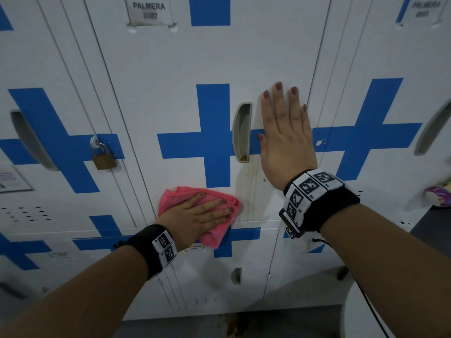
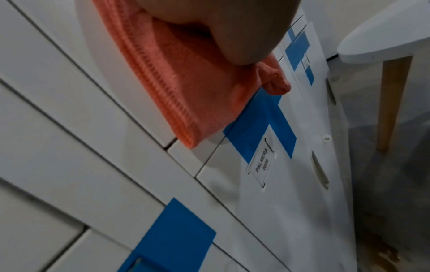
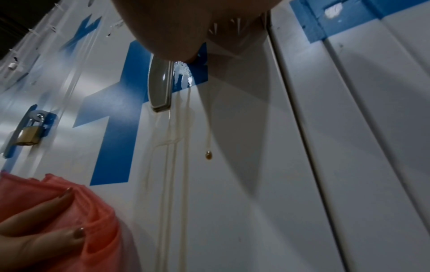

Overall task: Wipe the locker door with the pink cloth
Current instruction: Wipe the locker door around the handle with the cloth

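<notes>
Wiping is under way: the left hand [image 1: 195,217], fingers flat, presses the pink cloth [image 1: 220,236] low on the locker door [image 1: 170,69]. The right hand [image 1: 285,140] braces, palm open (holding nothing). Brown drip streaks [image 3: 184,165] right of the cloth likely come next.

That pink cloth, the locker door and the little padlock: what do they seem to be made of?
Pink cloth: soft knit, probably microfibre, with a ribbed hem and limp folds.
Locker door: likely painted sheet metal, smooth and faintly glossy, with pressed ridges.
Padlock: brass-coloured body, shiny silvery shackle.
</notes>
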Demonstrator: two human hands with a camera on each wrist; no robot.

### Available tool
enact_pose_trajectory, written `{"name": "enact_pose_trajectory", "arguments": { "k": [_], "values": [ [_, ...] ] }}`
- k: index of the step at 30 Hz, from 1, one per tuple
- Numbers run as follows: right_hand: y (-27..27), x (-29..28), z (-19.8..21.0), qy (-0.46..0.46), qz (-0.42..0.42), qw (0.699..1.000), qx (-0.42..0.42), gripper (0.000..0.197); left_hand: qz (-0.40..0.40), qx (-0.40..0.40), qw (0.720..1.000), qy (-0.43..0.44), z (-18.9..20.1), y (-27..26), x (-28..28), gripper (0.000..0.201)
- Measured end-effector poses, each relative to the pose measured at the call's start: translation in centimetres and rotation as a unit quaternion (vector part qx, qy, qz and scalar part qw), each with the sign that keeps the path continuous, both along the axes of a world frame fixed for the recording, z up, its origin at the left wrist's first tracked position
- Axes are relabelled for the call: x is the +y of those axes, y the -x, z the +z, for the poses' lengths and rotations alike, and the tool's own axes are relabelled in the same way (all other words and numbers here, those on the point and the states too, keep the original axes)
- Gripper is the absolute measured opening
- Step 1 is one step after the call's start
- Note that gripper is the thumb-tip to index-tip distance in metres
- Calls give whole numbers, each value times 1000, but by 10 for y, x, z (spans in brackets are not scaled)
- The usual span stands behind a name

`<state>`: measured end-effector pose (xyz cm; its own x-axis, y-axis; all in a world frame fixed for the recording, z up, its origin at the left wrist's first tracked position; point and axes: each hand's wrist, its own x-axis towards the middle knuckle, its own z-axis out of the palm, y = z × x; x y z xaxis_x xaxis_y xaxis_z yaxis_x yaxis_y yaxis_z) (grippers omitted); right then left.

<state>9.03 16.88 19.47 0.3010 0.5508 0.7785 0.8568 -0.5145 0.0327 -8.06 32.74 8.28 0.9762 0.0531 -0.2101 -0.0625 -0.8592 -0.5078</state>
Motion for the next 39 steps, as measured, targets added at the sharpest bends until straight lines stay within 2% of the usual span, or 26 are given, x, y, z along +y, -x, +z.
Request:
{"name": "enact_pose_trajectory", "arguments": {
  "k": [4, 6, 9, 14, 17, 21, 24, 31, 39],
  "values": [
    [0, 0, 0, 0, -1, 1000, 1, 72, 15, -9, 1000, -9, -1, 10, 8, 102],
    [0, -1, 0, 2, -1, 1000, 0, 71, -8, -62, 998, 0, -9, 19, 18, 106],
    [1, -1, 0, 2, 0, 1000, 1, 70, 5, -57, 998, -2, -12, 33, 22, 113],
    [1, 0, 0, -1, 0, 1000, -1, 69, 11, -109, 993, 40, -21, 33, 17, 79],
    [1, 0, 0, -3, -1, 1000, -1, 70, 12, -128, 991, 34, -21, 24, 6, 73],
    [1, 1, -1, -5, 1, 1000, -1, 70, -20, -78, 997, 20, -11, 0, -14, 85],
    [0, 1, -1, -7, -1, 1000, -3, 70, -14, -47, 999, 21, -17, -10, -19, 90],
    [0, 0, 0, -3, -1, 1000, -1, 70, 8, 16, 1000, -10, -14, -3, -14, 99],
    [1, -1, 0, 2, 0, 1000, 4, 71, 29, 57, 998, -26, -10, 11, -3, 100]
  ]
}}
